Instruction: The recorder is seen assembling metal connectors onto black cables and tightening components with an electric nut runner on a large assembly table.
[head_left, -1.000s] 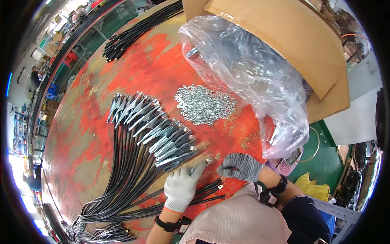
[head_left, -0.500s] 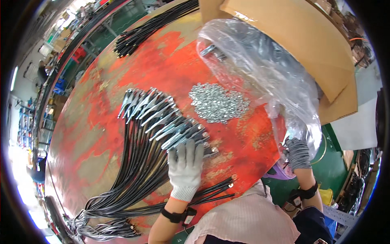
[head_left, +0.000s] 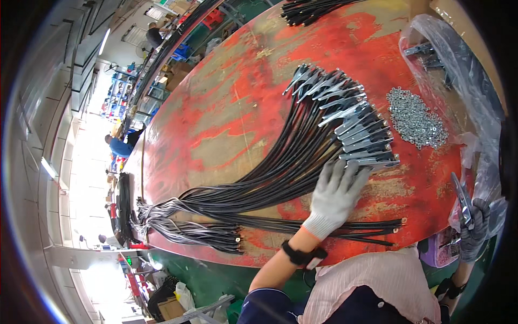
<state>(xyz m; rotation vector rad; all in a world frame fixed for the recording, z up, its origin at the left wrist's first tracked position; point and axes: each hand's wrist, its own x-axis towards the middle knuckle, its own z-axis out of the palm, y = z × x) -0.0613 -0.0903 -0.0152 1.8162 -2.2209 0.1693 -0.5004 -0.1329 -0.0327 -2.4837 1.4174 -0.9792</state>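
Observation:
My left hand point(head_left: 335, 197), in a white knit glove, lies with its fingers stretched out at the near end of a row of silver spring clamps point(head_left: 353, 112). Its fingertips touch the nearest clamp. Black cables point(head_left: 280, 164) run from the clamps in a thick bundle toward the left of the table. At the right table edge my right hand point(head_left: 475, 229), in a grey striped glove, is closed on a loose metal clamp point(head_left: 462, 197), whose jaws point up and away. Part of its grip is hidden behind the fingers.
A pile of small metal nuts point(head_left: 415, 119) lies right of the clamps. Beyond it are a clear plastic bag point(head_left: 469, 81) with more clamps and a cardboard box point(head_left: 485, 27). Separate cables point(head_left: 377, 225) lie near the front edge. A purple basket point(head_left: 438, 251) stands below the right edge.
The view has swung left, so the table things sit farther right. My right hand, earlier at the plastic bag, now shows a metal clamp in its grip. The left hand's fingers have spread.

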